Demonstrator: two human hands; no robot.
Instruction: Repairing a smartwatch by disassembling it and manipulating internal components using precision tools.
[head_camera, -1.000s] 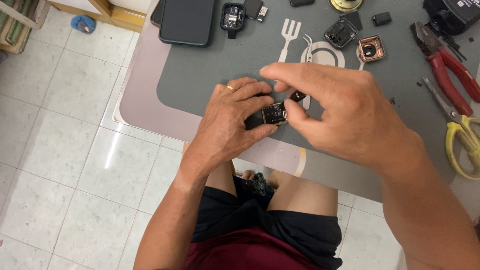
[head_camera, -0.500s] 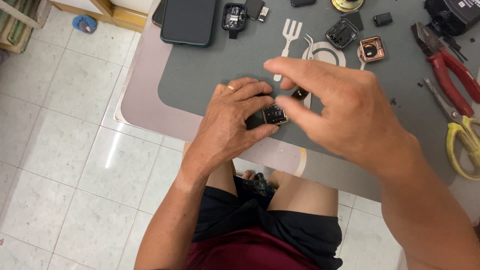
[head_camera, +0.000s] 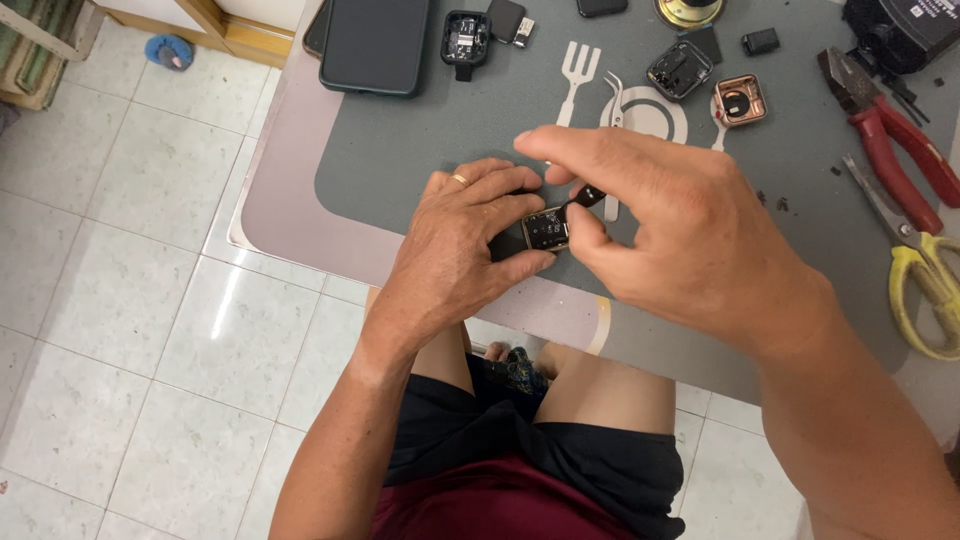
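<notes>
My left hand (head_camera: 465, 240), with a ring on one finger, grips a small square smartwatch body (head_camera: 546, 230) with a cracked screen against the grey mat (head_camera: 420, 160). My right hand (head_camera: 680, 230) pinches a thin dark-handled tool (head_camera: 587, 196) whose tip rests at the watch body's upper right corner. Both hands sit near the table's front edge, above my lap.
A dark phone (head_camera: 374, 45) lies at the mat's far left. Opened watch cases (head_camera: 466, 38) (head_camera: 680, 68) (head_camera: 741, 100) and small parts lie along the back. Red-handled pliers (head_camera: 885, 150) and yellow-handled scissors (head_camera: 925, 285) lie at the right. Tiled floor lies to the left.
My right hand has shifted slightly, bringing the tool's tip closer onto the watch body. My left hand keeps its hold in the same spot.
</notes>
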